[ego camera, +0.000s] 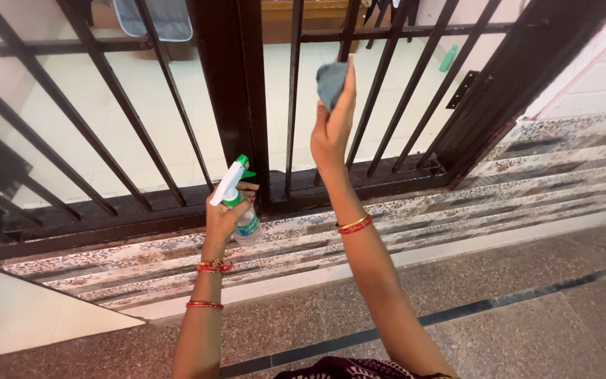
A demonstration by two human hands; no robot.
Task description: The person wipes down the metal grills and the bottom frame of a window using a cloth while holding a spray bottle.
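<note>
My left hand (pixel 224 217) grips a clear spray bottle (pixel 236 198) with a white and green trigger head, held low in front of the thick middle post (pixel 229 91) of a dark metal gate. My right hand (pixel 331 126) is raised higher and pinches a small grey-blue cloth (pixel 332 83) against one slanted bar (pixel 379 81) of the right-hand gate panel. Both wrists wear red bangles.
The gate's bottom rail (pixel 142 210) sits above a patterned tiled step (pixel 457 203). Speckled stone floor (pixel 527 323) with a dark strip lies below. A white wall (pixel 597 77) stands at right. Beyond the bars lie a pale floor and a green bottle (pixel 448 58).
</note>
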